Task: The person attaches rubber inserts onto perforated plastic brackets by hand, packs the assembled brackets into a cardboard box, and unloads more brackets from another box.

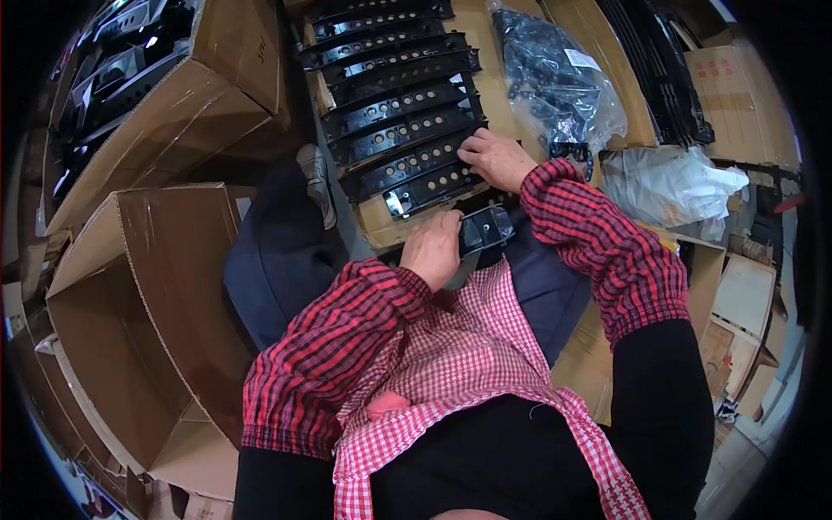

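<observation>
In the head view, my left hand (433,249) is closed around the left end of a short black part (487,230) with a glossy top, held just above my lap. Its fingers partly cover that part. Farther forward, my right hand (498,160) has its fingers bent and pressed together at the right end of a black bar with round holes (425,162). That bar lies near the front of a row of several similar curved bars (381,78) on cardboard. The nearest bar (433,188) has a bright metal piece at its left end.
A clear plastic bag of dark small parts (555,74) lies right of the row, with a whitish plastic bag (672,184) beyond it. Cardboard boxes (165,321) stand at my left; one upper box (234,61) holds black parts. Long black strips (659,69) are stacked at upper right.
</observation>
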{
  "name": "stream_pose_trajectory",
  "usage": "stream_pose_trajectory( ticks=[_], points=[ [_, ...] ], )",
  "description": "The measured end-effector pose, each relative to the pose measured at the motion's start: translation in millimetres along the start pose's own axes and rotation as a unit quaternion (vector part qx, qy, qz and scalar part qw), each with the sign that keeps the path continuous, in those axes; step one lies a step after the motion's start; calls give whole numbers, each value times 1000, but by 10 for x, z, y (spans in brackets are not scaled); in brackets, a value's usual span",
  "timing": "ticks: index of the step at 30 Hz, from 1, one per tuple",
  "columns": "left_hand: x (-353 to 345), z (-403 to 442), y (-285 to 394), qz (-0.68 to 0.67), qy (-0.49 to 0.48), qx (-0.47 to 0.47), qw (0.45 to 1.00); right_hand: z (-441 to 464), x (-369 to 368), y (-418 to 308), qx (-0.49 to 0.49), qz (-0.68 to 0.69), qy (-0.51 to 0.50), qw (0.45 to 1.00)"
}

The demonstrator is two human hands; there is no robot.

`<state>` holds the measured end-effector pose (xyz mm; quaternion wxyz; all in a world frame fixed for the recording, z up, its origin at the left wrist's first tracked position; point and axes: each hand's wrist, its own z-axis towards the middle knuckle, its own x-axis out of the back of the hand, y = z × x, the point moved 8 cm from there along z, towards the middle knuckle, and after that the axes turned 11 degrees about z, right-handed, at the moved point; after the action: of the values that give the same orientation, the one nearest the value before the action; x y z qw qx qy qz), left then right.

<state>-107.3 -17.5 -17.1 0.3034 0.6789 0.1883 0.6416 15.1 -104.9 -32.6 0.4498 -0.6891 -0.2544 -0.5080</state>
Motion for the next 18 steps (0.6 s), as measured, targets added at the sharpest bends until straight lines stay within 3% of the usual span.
stream_pose_trajectory(
  ticks=[3, 5, 6, 7, 8, 10, 11, 14, 17, 18],
  points=[
    [154, -35, -36, -95, -54, 24, 994, -57, 250, -124, 2, 22, 79, 997],
    [416, 11, -214, -183, 33, 68, 980, -227, 469, 15, -116, 144, 141, 973],
    [602, 94, -354, -209, 52, 147, 965, -319, 475, 47, -177, 155, 95, 967],
    [773, 191, -544, -197, 114, 182, 957, -443, 442, 45, -182, 155, 95, 966],
    [787, 263, -876, -216, 170, 228, 934, -563, 306, 74, -207, 128, 33, 969],
    [723, 326, -1303, -356, 168, 314, 864, -662, 178, 29, -237, 67, -54, 968],
    [664, 298, -1420, -406, 152, 366, 823, -606, 169, 14, -235, 67, -52, 968],
    [763, 152, -901, -420, 44, 459, 781, -453, -13, -169, -159, 4, -96, 983],
    [530, 136, -989, -424, 24, 383, 820, -435, -174, -219, -109, -32, -119, 986],
    [513, 124, -1020, -427, 24, 385, 818, -429, -165, -274, -66, -46, -78, 994]
  ],
)
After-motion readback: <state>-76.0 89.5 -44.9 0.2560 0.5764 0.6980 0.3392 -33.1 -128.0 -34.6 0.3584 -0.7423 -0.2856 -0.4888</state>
